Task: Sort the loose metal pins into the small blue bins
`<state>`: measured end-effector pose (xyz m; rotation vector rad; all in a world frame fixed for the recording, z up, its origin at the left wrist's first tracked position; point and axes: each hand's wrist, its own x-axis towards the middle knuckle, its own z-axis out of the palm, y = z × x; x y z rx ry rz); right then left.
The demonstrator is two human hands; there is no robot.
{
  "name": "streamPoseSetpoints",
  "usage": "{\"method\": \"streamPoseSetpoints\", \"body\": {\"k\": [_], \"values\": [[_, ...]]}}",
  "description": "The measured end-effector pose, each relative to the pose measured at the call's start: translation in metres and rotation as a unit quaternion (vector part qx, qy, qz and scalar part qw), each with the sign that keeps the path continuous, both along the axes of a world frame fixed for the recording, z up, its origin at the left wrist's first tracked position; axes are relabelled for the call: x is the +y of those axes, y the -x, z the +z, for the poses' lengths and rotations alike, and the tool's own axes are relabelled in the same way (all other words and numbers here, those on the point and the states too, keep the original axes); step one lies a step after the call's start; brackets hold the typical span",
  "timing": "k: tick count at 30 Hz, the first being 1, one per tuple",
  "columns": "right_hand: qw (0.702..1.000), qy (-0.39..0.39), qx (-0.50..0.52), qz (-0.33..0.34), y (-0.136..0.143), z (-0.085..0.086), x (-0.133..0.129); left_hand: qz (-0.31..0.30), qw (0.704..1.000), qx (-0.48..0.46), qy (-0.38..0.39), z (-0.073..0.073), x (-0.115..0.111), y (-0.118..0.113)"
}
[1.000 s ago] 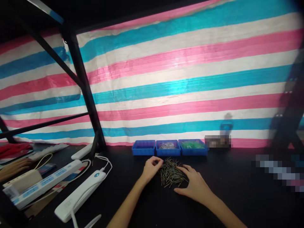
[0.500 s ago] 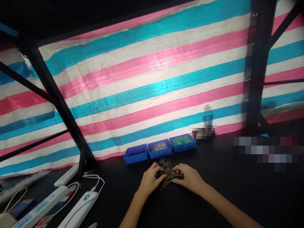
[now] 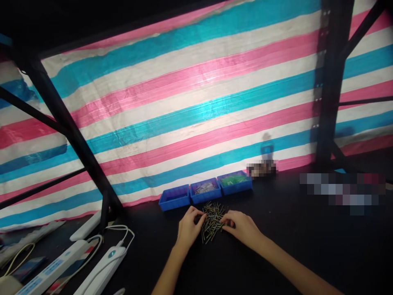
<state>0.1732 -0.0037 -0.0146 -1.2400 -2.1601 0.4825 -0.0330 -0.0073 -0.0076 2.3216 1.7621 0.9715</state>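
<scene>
A loose heap of thin, dark and brassy metal rods [image 3: 212, 221], perhaps screws or drill bits, lies on the black tabletop between my hands. At the heap's left edge, my left hand [image 3: 188, 225] has curled fingers, with thumb and forefinger tips drawn together by the rods. My right hand [image 3: 241, 225] touches the right edge, its thumb and fingers pinched close. What either pinch holds, if anything, is too small to make out. Just behind the heap stands a blue bin [image 3: 205, 197] with clear plastic bits inside.
Beside that bin stand a blue bin with green pieces [image 3: 236, 188] and a left blue bin [image 3: 175, 203] with nothing visible inside. White power strips [image 3: 104, 266] and cables lie at left. A striped sheet [image 3: 184, 102] hangs behind, between black frame posts [image 3: 330, 82].
My left hand has drawn slightly left and its thumb and forefinger have come closer together. The right hand's fingers have closed a little. The heap looks more spread. The view has shifted slightly.
</scene>
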Motion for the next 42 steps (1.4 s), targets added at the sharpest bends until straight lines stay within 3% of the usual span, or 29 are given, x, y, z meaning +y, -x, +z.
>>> {"method": "streamPoseSetpoints", "body": {"k": [3,6,12,18,26,35,42], "values": [[1.000,-0.006,0.002,0.000,0.000,0.001,0.000,0.081,0.996,0.041,0.004,0.000,0.001,0.005],[1.000,-0.013,0.001,-0.004,0.001,0.003,-0.001,0.112,0.991,0.069,0.032,-0.003,0.003,0.008],[0.999,-0.018,0.020,-0.018,0.001,0.006,-0.002,0.029,0.997,0.022,0.061,-0.004,0.001,0.003],[0.999,-0.021,0.041,-0.027,0.002,0.007,-0.002,0.017,0.999,-0.018,0.023,0.004,-0.003,-0.003],[0.988,-0.030,0.140,-0.054,0.003,0.011,-0.002,-0.069,0.996,-0.062,0.014,0.007,-0.012,-0.021],[0.967,0.024,0.256,0.001,0.011,0.010,-0.002,-0.127,0.967,-0.219,0.043,0.008,-0.013,-0.030],[0.957,0.050,0.284,0.017,0.012,0.011,-0.002,-0.134,0.951,-0.269,0.072,0.005,-0.012,-0.032]]}}
